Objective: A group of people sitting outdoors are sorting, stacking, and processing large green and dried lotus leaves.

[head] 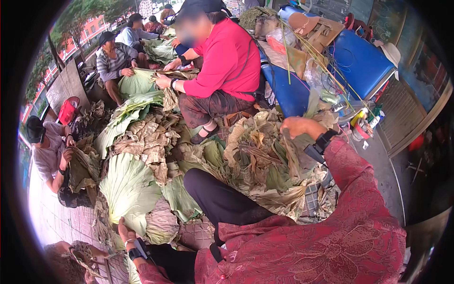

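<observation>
My left hand grips the base of a large, pale green leaf, which looks like a lotus leaf. The leaf fans out away from me, its veins spreading from the held end. Off to the right, my right hand pinches a brown, dried leaf that hangs down from the fingers. Beneath it lies a heap of withered leaves, brown with some dull green. Another pile of crumpled brown leaves rises beyond the pale leaf, with green leaves stacked along its left side.
A person in a red top sits ahead handling leaves. Other people work along the left, one close by. Blue padded seats with bags, hats and plant stalks stand at the right. A tape roll lies near the seats.
</observation>
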The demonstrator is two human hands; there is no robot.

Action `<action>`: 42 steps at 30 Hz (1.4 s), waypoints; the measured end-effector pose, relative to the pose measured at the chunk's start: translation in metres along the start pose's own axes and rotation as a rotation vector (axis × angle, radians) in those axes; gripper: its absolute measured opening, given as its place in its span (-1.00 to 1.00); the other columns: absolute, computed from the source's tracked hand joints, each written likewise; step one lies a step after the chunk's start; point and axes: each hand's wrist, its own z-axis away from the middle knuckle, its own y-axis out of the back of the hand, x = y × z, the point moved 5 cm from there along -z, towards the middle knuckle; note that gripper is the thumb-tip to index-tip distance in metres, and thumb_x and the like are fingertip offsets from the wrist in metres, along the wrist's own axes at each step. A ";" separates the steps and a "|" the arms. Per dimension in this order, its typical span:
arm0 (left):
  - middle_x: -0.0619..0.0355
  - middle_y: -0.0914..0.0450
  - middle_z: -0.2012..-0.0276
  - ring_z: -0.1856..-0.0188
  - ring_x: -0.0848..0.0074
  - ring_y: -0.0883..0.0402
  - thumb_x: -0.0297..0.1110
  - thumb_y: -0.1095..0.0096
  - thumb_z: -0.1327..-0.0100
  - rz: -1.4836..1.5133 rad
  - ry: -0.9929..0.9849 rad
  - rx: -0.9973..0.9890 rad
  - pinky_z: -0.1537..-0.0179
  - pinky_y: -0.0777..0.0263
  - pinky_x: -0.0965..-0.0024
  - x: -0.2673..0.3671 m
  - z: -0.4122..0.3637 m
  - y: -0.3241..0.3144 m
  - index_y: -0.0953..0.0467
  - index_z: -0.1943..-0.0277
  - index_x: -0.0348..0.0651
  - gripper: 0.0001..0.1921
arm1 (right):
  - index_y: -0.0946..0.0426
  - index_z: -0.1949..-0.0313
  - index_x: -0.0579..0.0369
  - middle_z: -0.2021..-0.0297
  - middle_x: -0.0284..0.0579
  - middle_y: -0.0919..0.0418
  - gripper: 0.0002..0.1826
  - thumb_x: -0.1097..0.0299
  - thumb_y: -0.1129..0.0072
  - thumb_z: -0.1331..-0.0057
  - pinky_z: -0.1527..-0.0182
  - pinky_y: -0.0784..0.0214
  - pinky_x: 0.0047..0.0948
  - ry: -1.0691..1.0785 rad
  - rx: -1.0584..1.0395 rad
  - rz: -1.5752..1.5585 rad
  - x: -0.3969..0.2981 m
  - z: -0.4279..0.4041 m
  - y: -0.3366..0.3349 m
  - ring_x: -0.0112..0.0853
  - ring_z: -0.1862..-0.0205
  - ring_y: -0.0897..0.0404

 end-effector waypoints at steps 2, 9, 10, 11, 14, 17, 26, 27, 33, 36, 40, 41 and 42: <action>0.04 -0.54 0.21 0.22 0.27 -0.54 -0.16 -0.04 -0.17 -0.042 0.062 0.028 0.14 -0.42 0.27 -0.003 0.002 -0.008 -0.40 0.10 -0.29 -0.63 | -0.50 0.13 0.03 0.19 -0.09 -0.51 -0.51 0.57 -0.13 0.18 0.01 -0.22 -0.12 -0.055 0.015 0.080 0.002 -0.013 -0.030 -0.11 0.05 -0.43; 0.05 -0.54 0.23 0.23 0.27 -0.55 -0.15 -0.07 -0.15 -0.027 0.030 -0.030 0.17 -0.43 0.27 -0.003 0.011 -0.014 -0.41 0.11 -0.27 -0.63 | -0.54 0.16 -0.11 0.21 -0.15 -0.44 -0.54 0.63 0.04 0.07 0.02 -0.03 0.19 -0.040 0.024 0.249 -0.011 -0.035 -0.037 -0.23 -0.02 -0.29; 0.05 -0.54 0.23 0.23 0.27 -0.55 -0.15 -0.07 -0.15 -0.035 0.037 -0.029 0.17 -0.43 0.27 -0.004 0.013 -0.019 -0.41 0.11 -0.27 -0.63 | -0.55 0.18 -0.11 0.21 -0.17 -0.43 -0.56 0.61 0.02 0.07 0.02 -0.03 0.17 -0.073 0.079 0.289 -0.010 -0.034 -0.025 -0.22 -0.01 -0.28; 0.05 -0.54 0.23 0.23 0.27 -0.55 -0.16 -0.08 -0.15 -0.026 0.043 -0.009 0.17 -0.44 0.27 -0.005 0.014 -0.023 -0.41 0.11 -0.27 -0.64 | -0.56 0.19 -0.12 0.21 -0.19 -0.43 -0.58 0.60 0.01 0.07 0.02 -0.02 0.16 -0.108 0.134 0.330 -0.008 -0.032 -0.016 -0.22 0.00 -0.27; 0.05 -0.54 0.24 0.24 0.27 -0.55 -0.17 -0.09 -0.14 -0.011 0.016 0.015 0.17 -0.44 0.26 0.002 0.004 -0.006 -0.41 0.12 -0.27 -0.64 | -0.43 0.04 -0.04 -0.07 -0.10 -0.26 -0.53 0.55 0.00 0.02 -0.05 0.06 0.14 -0.240 0.391 0.340 0.003 -0.037 -0.024 -0.15 -0.17 -0.12; 0.05 -0.54 0.24 0.24 0.27 -0.55 -0.19 -0.10 -0.14 -0.016 -0.004 0.023 0.18 -0.44 0.26 0.001 -0.002 0.014 -0.41 0.12 -0.26 -0.65 | -0.24 -0.08 0.05 -0.24 0.03 0.01 -0.45 0.45 -0.07 -0.03 -0.07 0.10 0.09 -0.328 0.681 0.345 0.011 -0.033 -0.046 -0.07 -0.28 0.06; 0.10 -0.55 0.27 0.26 0.32 -0.54 -0.21 -0.15 -0.12 -0.009 -0.027 0.072 0.18 -0.43 0.29 0.001 0.013 0.000 -0.44 0.15 -0.23 -0.69 | -0.21 -0.12 0.03 -0.23 -0.04 -0.02 -0.45 0.23 -0.07 -0.14 -0.11 0.21 0.04 -0.563 0.904 0.055 0.024 -0.031 -0.124 -0.14 -0.27 0.06; 0.10 -0.55 0.27 0.26 0.32 -0.54 -0.21 -0.15 -0.12 -0.013 -0.027 0.071 0.18 -0.43 0.29 0.001 0.017 -0.005 -0.44 0.15 -0.23 -0.69 | -0.19 -0.14 0.02 -0.22 -0.04 -0.03 -0.48 0.21 0.01 -0.19 -0.14 0.24 0.05 -0.555 0.907 0.041 0.024 -0.035 -0.136 -0.15 -0.27 0.07; 0.11 -0.55 0.27 0.26 0.34 -0.54 -0.23 -0.16 -0.12 -0.020 -0.054 0.140 0.18 -0.42 0.30 0.002 0.023 -0.007 -0.44 0.16 -0.22 -0.71 | -0.13 -0.19 0.02 -0.24 -0.03 -0.05 -0.49 0.17 0.17 -0.27 -0.19 0.30 -0.01 -0.518 0.817 -0.078 0.006 -0.055 -0.170 -0.12 -0.28 0.05; 0.11 -0.54 0.26 0.25 0.33 -0.54 -0.25 -0.16 -0.11 -0.035 -0.054 0.123 0.19 -0.43 0.29 0.002 0.021 -0.005 -0.43 0.15 -0.22 -0.71 | -0.11 -0.22 -0.03 -0.24 -0.07 -0.06 -0.47 0.12 0.20 -0.27 -0.20 0.26 -0.02 -0.486 0.705 -0.247 0.024 -0.068 -0.177 -0.15 -0.27 0.00; 0.10 -0.54 0.25 0.23 0.31 -0.54 -0.27 -0.13 -0.12 -0.051 -0.098 0.110 0.15 -0.44 0.24 0.000 0.021 -0.003 -0.42 0.14 -0.23 -0.71 | -0.10 -0.22 -0.14 -0.23 -0.16 -0.12 -0.46 0.03 0.27 -0.27 -0.16 0.16 -0.03 -0.555 0.534 -0.412 0.054 -0.076 -0.188 -0.18 -0.23 -0.10; 0.10 -0.54 0.25 0.23 0.31 -0.54 -0.27 -0.13 -0.12 -0.052 -0.101 0.111 0.15 -0.44 0.24 0.000 0.020 -0.001 -0.42 0.14 -0.23 -0.71 | -0.10 -0.22 -0.15 -0.23 -0.19 -0.13 -0.46 0.01 0.30 -0.28 -0.15 0.14 -0.01 -0.560 0.467 -0.451 0.058 -0.079 -0.190 -0.17 -0.23 -0.12; 0.09 -0.54 0.24 0.23 0.31 -0.54 -0.28 -0.11 -0.13 -0.057 -0.066 0.105 0.16 -0.44 0.24 0.000 0.019 -0.002 -0.42 0.14 -0.23 -0.72 | -0.10 -0.22 -0.15 -0.23 -0.19 -0.13 -0.46 0.01 0.30 -0.28 -0.15 0.14 -0.01 -0.562 0.468 -0.453 0.062 -0.082 -0.190 -0.17 -0.23 -0.12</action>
